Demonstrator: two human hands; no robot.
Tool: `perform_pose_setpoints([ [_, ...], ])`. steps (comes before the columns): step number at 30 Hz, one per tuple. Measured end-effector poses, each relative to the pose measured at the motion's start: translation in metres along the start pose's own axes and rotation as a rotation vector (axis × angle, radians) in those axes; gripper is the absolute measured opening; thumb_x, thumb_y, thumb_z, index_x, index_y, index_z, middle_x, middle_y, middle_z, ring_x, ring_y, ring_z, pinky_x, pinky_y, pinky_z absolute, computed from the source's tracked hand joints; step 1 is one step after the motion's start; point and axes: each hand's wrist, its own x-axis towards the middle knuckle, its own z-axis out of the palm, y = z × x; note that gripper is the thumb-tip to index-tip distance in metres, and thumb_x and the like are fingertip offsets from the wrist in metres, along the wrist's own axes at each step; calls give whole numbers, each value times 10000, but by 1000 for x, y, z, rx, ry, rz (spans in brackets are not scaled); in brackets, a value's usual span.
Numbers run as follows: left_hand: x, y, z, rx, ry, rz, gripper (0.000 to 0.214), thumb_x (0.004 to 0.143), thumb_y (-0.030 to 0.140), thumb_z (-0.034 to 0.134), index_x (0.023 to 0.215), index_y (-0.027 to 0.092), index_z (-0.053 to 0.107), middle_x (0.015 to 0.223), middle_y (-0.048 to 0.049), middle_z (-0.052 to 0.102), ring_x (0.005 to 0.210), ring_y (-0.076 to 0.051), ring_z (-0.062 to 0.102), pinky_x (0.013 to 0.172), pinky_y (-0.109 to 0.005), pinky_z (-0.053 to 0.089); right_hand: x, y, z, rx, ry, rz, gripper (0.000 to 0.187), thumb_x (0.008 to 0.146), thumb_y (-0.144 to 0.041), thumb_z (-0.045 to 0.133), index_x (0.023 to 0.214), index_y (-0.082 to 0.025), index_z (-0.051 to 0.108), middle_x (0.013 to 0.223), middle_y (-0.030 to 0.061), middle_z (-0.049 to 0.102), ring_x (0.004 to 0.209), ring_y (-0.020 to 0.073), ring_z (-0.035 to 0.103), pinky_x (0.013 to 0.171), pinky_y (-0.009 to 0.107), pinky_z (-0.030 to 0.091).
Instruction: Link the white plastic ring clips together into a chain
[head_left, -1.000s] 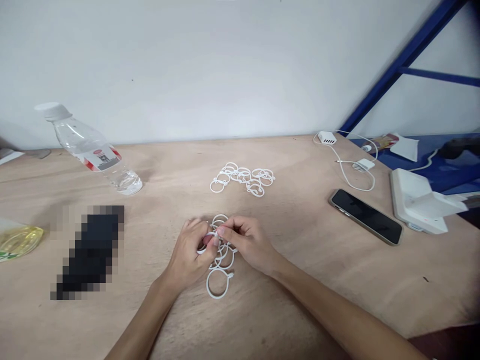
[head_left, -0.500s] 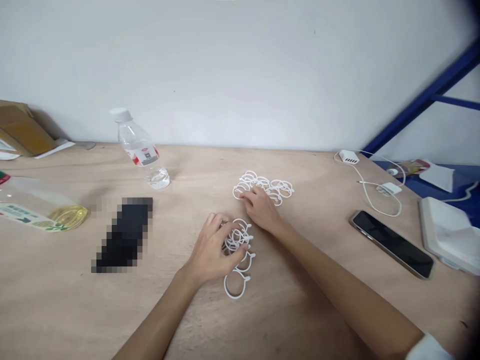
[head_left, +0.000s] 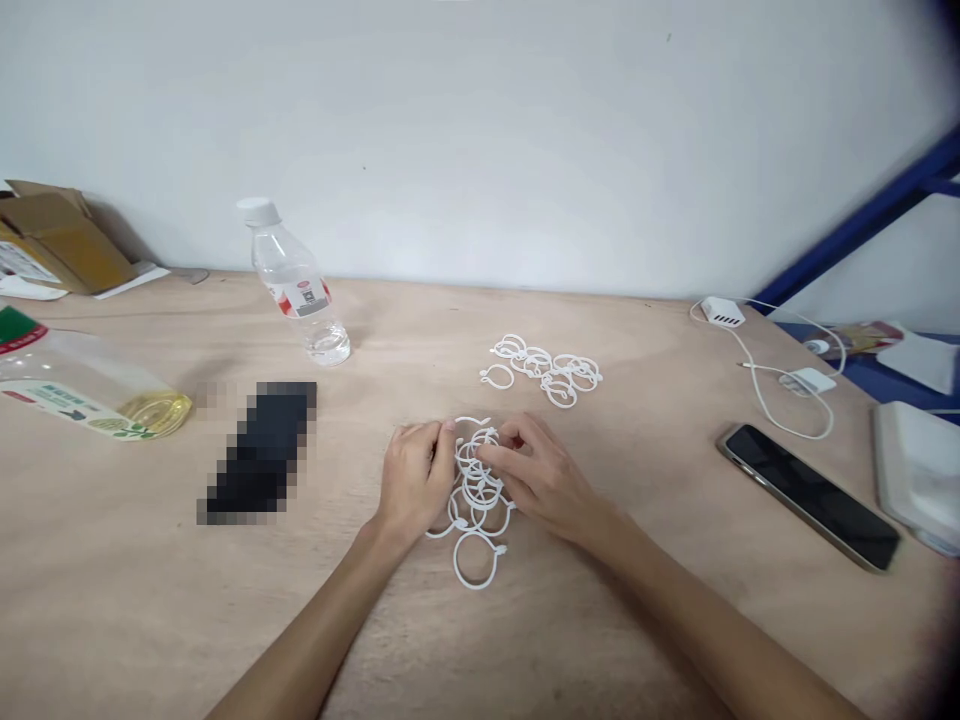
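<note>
My left hand (head_left: pixel 415 480) and my right hand (head_left: pixel 541 476) are both down on the wooden table (head_left: pixel 675 620), close in front of me. Between them is a bunch of white rings (head_left: pixel 477 492) all joined up in a tangle. My left fingers are curled on the left side of the bunch, and my thumb and first finger pinch a ring at the top. My right fingers are bent too, and they pinch a ring on the right side of the same bunch. So both hands are closed small on the rings, not spread wide. The lowest ring lies flat on the table, nearer to me than my hands are.

A bit farther back there is a second pile of white rings (head_left: pixel 544 364). It is apart from my hands and nothing touches it.

To the left stands a clear water bottle (head_left: pixel 295 283) with a white cap. Far left, a bottle of yellow oil (head_left: pixel 90 394) lies on its side, and a brown cardboard box (head_left: pixel 56 239) sits by the wall.

To the right, a black phone (head_left: pixel 811 496) lies flat with its screen dark. Behind it are a white charger (head_left: pixel 721 311) and its white cable (head_left: pixel 772 400). At the right edge I see part of a white box (head_left: pixel 916 474)
</note>
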Motion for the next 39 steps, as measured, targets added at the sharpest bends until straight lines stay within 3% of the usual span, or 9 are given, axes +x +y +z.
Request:
perform_pose_setpoints([
  [2, 0, 1, 0, 10, 1, 21, 430, 939, 297, 343, 526, 189, 395, 491, 43, 455, 508, -115, 443, 647, -285, 356, -4, -5, 4, 146, 98, 134, 208, 882, -149, 534, 1065, -224, 598, 878, 41, 512, 809, 156, 485, 729, 298, 441],
  [5, 0, 2, -1, -33, -74, 72, 424, 938, 305, 346, 530, 190, 372, 487, 49, 435, 492, -107, 410, 620, -277, 344, -6, -6, 6, 361, 181, 390, 361, 862, -255, 591, 1217, -237, 529, 964, 49, 566, 818, 154, 524, 748, 311, 457],
  [10, -2, 3, -3, -59, -92, 118, 388, 942, 304, 378, 573, 191, 421, 526, 36, 449, 537, -119, 422, 611, -276, 350, -3, -5, 3, 678, 150, 649, 196, 836, -335, 610, 957, -200, 683, 856, 37, 633, 745, 143, 544, 695, 290, 456],
  [14, -4, 5, -6, -103, -51, 196, 236, 926, 261, 439, 736, 183, 554, 639, 5, 529, 613, -132, 473, 618, -274, 379, -2, -4, 2, 815, 192, 828, 301, 816, -405, 617, 1014, -187, 679, 871, 41, 665, 759, 148, 571, 697, 286, 466],
  [20, -5, 9, -9, -160, -152, 339, 181, 917, 192, 447, 807, 172, 590, 764, -39, 578, 719, -147, 532, 657, -271, 433, 1, -4, 2, 849, 179, 877, 299, 839, -435, 572, 820, -167, 704, 743, 16, 654, 696, 135, 566, 660, 265, 452],
  [26, -6, 10, -9, -175, -196, 404, 166, 906, 184, 462, 840, 170, 613, 825, -63, 602, 772, -161, 553, 699, -287, 452, 5, -4, -1, 1039, 215, 908, 225, 774, -395, 655, 808, -176, 697, 738, -2, 660, 691, 122, 575, 679, 252, 468],
  [30, -8, 6, -8, -141, -150, 330, 122, 886, 274, 498, 883, 176, 570, 801, -46, 575, 728, -163, 523, 664, -295, 433, 6, -9, -1, 1094, 264, 965, 209, 731, -381, 694, 760, -175, 684, 698, -3, 660, 657, 119, 579, 651, 247, 477],
  [35, -7, 2, -6, -54, -170, 238, 395, 918, 477, 358, 1029, 169, 579, 795, -43, 585, 725, -187, 518, 693, -326, 414, 8, -20, 0, 1131, 261, 958, 228, 703, -394, 715, 764, -178, 681, 687, 2, 666, 643, 124, 588, 623, 253, 486],
  [39, -6, 3, -5, -39, -244, 247, 499, 946, 513, 238, 781, 184, 574, 705, -32, 589, 679, -175, 512, 678, -313, 407, 6, -24, 1, 1123, 227, 930, 240, 718, -407, 705, 779, -177, 676, 712, 8, 672, 654, 129, 591, 629, 264, 481],
])
